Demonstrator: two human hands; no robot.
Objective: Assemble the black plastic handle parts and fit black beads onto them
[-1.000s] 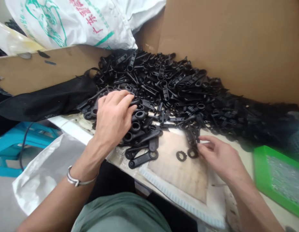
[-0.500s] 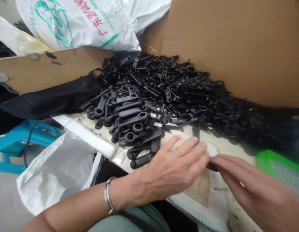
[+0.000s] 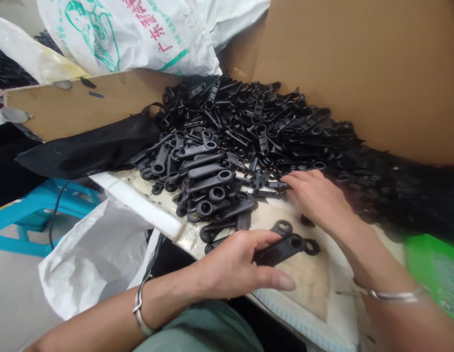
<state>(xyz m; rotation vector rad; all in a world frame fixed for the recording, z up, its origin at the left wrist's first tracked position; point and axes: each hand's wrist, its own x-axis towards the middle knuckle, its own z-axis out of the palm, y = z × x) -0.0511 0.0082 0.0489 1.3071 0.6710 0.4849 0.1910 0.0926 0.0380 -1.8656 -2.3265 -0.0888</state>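
My left hand [image 3: 241, 266] is closed around a black plastic arm with a round hole at its end [image 3: 282, 250], thumb below and fingers above. Directly behind it shows another black ring end [image 3: 283, 227], and a small notched black ring [image 3: 311, 247] sticks out at the right; whether these are joined to the held arm I cannot tell. My right hand [image 3: 318, 198] reaches over the near edge of the pile of black plastic parts [image 3: 263, 117]. Its fingers are bent together beside a flat black strip [image 3: 277, 186], and what they grip is hidden.
Stacked finished-looking black arms [image 3: 208, 171] lie left of my hands. A green box [image 3: 419, 254] of small clear pieces stands at the right. Cardboard [image 3: 351, 73] walls the back. A white sack [image 3: 139, 39], a black cloth bag [image 3: 91, 146] and a blue stool [image 3: 36, 220] are at left.
My hands were together over the table; now they are apart. My right hand has moved up and left to the pile, while the left has turned, showing the black arm in it.
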